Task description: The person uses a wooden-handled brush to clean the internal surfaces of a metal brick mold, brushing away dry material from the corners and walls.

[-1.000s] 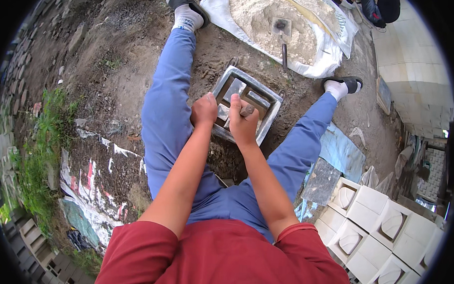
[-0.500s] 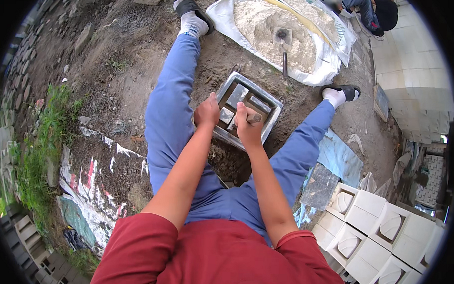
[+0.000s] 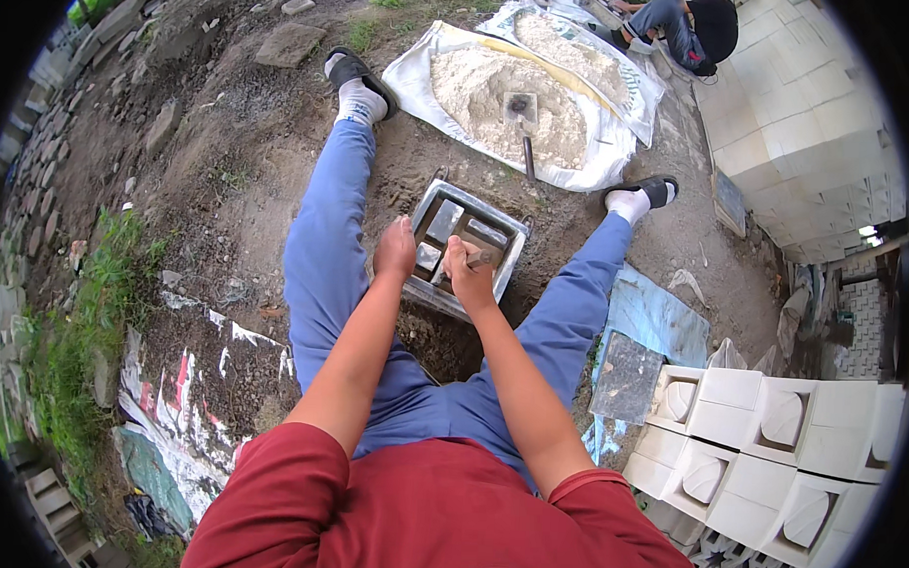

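Observation:
A square grey metal mould (image 3: 514, 254) sits on the dirt between my legs. Raised rectangular blocks (image 3: 444, 222) with flat tops stand inside it, with gaps between them. My left hand (image 3: 395, 249) is closed at the mould's left rim; the mould side of its fingers is partly hidden. Over the mould's near right part, my right hand (image 3: 467, 274) is wrapped round a short wooden handle (image 3: 481, 257). What the handle's far end joins or touches is hidden by the hand.
Beyond the mould, pale powder (image 3: 471, 89) lies on white sacks (image 3: 422, 68), with a square-plated trowel (image 3: 521, 108) on it. White vent blocks (image 3: 741, 404) are stacked at right, near a grey slab (image 3: 626, 378). Another person (image 3: 684, 32) crouches at far right.
The whole view has shifted, so the mould and sacks appear further left and slightly lower. Both hands keep their places at the mould, the right still round the handle.

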`<state>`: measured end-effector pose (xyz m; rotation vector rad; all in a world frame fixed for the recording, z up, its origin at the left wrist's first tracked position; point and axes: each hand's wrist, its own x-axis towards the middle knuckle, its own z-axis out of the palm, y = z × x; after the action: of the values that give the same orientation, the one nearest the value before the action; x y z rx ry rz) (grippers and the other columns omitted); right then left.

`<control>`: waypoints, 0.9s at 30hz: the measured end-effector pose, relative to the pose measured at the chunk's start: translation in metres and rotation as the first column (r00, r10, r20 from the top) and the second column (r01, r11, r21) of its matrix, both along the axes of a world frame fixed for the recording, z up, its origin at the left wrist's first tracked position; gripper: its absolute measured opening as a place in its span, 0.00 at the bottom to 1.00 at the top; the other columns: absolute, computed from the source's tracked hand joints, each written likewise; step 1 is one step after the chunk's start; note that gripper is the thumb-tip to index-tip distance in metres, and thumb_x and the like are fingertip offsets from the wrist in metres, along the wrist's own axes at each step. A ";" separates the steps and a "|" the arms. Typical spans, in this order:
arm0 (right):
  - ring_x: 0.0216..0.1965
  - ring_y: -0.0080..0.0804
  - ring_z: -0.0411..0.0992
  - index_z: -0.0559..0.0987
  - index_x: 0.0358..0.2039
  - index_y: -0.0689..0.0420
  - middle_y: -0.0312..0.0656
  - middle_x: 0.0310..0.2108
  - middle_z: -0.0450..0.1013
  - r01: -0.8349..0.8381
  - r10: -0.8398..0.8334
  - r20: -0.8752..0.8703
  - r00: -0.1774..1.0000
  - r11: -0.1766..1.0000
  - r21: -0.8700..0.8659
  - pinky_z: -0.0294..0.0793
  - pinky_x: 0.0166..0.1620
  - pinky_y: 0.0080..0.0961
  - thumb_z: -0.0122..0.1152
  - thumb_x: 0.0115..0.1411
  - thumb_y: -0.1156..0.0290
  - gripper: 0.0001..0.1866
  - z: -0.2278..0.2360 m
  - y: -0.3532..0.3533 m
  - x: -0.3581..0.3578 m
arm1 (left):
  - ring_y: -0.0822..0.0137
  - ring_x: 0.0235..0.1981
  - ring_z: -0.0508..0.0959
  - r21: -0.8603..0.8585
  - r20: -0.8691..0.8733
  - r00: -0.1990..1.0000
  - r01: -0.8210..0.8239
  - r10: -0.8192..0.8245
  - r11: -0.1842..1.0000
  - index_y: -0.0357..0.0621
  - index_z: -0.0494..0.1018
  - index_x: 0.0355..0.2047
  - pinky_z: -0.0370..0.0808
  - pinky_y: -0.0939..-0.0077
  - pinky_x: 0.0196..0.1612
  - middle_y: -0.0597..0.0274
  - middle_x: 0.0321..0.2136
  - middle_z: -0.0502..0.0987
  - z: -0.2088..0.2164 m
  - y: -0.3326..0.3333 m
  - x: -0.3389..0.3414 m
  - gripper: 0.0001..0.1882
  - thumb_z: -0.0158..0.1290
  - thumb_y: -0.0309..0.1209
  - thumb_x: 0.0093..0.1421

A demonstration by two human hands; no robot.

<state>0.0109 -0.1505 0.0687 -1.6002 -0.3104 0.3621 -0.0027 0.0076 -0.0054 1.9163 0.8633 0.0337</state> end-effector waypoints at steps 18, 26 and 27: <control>0.18 0.25 0.54 0.59 0.14 0.51 0.32 0.13 0.57 -0.231 0.081 0.413 0.907 0.917 0.325 0.69 0.40 0.35 0.49 0.78 0.58 0.31 0.292 -0.067 0.002 | 0.53 0.67 0.73 -0.492 0.615 0.788 0.363 0.021 0.791 0.25 0.68 0.66 0.62 0.65 0.72 0.38 0.63 0.74 0.027 -0.029 0.024 0.47 0.24 0.62 0.76; 0.15 0.24 0.48 0.55 0.14 0.47 0.28 0.11 0.48 -0.305 0.233 0.527 0.817 0.951 0.053 0.67 0.40 0.36 0.43 0.79 0.55 0.32 0.365 -0.109 0.003 | 0.38 0.76 0.52 0.320 -0.007 0.709 0.670 -0.705 0.670 0.32 0.62 0.71 0.48 0.46 0.77 0.30 0.72 0.58 0.006 -0.080 0.020 0.41 0.35 0.58 0.75; 0.14 0.24 0.48 0.55 0.14 0.48 0.28 0.10 0.49 -0.310 0.266 0.515 0.815 0.951 0.000 0.67 0.40 0.36 0.43 0.79 0.55 0.32 0.366 -0.113 0.005 | 0.35 0.76 0.50 0.358 -0.064 0.704 0.678 -0.708 0.642 0.33 0.58 0.73 0.49 0.48 0.77 0.31 0.74 0.52 0.006 -0.084 0.017 0.42 0.37 0.58 0.75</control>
<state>0.0162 -0.2631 0.4350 -1.5473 -0.9761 0.1417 0.0139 -0.0763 0.0010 2.4669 -0.0080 -0.2116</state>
